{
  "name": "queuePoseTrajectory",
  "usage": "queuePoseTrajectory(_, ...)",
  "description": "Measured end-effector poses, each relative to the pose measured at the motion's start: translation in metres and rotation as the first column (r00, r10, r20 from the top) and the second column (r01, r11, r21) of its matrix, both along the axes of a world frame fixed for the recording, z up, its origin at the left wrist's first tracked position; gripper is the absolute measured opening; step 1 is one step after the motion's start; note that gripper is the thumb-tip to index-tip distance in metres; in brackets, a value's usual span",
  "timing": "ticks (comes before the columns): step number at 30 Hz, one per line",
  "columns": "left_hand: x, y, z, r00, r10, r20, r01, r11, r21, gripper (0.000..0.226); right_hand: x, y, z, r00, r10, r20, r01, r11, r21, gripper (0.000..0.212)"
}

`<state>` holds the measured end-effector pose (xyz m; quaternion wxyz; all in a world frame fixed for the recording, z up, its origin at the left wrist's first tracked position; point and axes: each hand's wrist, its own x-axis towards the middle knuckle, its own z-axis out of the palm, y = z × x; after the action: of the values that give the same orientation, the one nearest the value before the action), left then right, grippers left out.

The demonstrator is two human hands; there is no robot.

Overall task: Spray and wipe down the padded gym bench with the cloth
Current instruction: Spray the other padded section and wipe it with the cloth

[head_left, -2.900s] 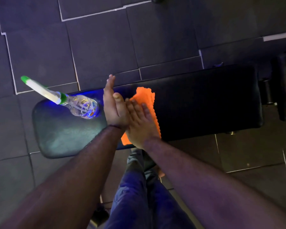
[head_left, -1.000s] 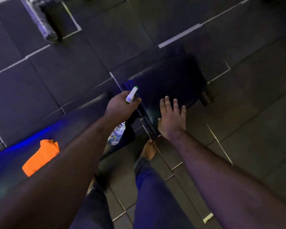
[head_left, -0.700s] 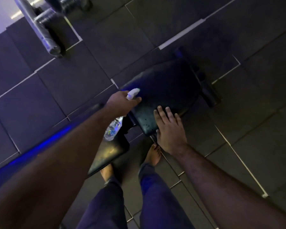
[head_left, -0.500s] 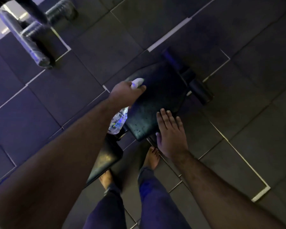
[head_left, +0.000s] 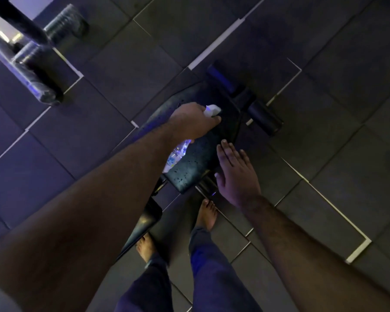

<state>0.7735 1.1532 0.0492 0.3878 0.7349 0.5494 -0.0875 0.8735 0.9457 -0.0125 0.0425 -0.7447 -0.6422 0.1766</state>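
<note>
My left hand [head_left: 194, 120] grips the clear spray bottle [head_left: 177, 155] by its neck, the white nozzle pointing right over the black padded bench seat [head_left: 196, 163]. Droplets speckle the near part of that pad. My right hand [head_left: 236, 174] is flat with its fingers together at the pad's right edge, holding nothing. The longer bench pad [head_left: 144, 224] shows only as a dark sliver under my left forearm. The orange cloth is out of view.
Black foam rollers [head_left: 257, 111] on the bench frame stick out beyond the seat. A dumbbell or bar with weights [head_left: 32, 64] lies on the floor at the upper left. My bare feet [head_left: 206, 213] stand on dark rubber floor tiles beside the bench.
My view has swung away from the long pad and the orange cloth to the seat pad. The left hand with the bottle moved further over the seat; droplets now show on it.
</note>
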Motion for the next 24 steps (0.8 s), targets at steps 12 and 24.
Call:
queuePoseTrajectory(12,-0.099,-0.082,-0.012,0.992,0.127,-0.027,-0.129,0.984,-0.126,0.045,-0.017,-0.003,-0.002,0.999,-0.050,0.020,0.051,0.995,-0.090,0.110)
queuePoseTrajectory(24,-0.143,-0.068,-0.036,0.910,0.414,-0.031,-0.415,0.908,-0.054,0.055,-0.039,-0.002,-0.004,0.991,-0.130,0.015,0.131,0.982,-0.136,0.132)
